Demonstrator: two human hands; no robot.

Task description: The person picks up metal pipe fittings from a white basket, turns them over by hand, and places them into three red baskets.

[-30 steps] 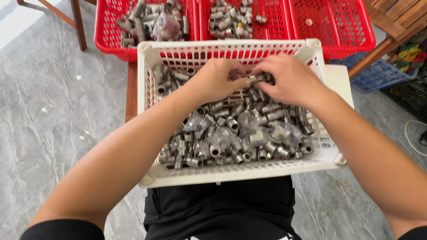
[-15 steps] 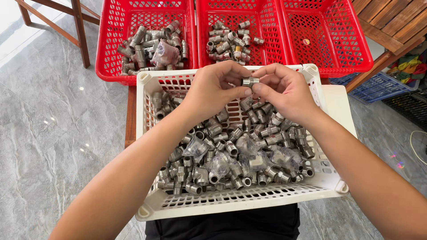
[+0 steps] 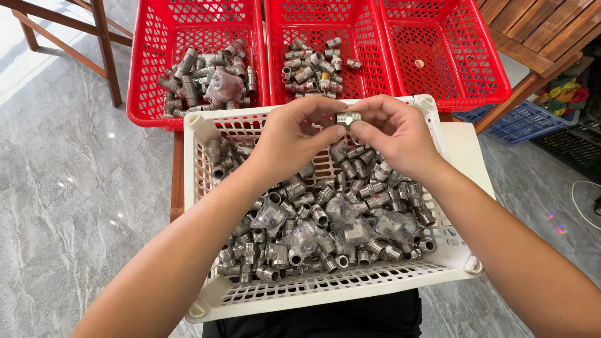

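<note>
A small silver threaded metal pipe fitting is pinched between the fingertips of the left hand and the right hand, above the far end of the white perforated plastic crate. Beyond the crate, three red plastic baskets are seen.

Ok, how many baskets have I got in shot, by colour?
Red baskets: 3, at left, middle and right.
White basket: 1.
Blue basket: 1, at the right edge.
Total: 5.
</note>
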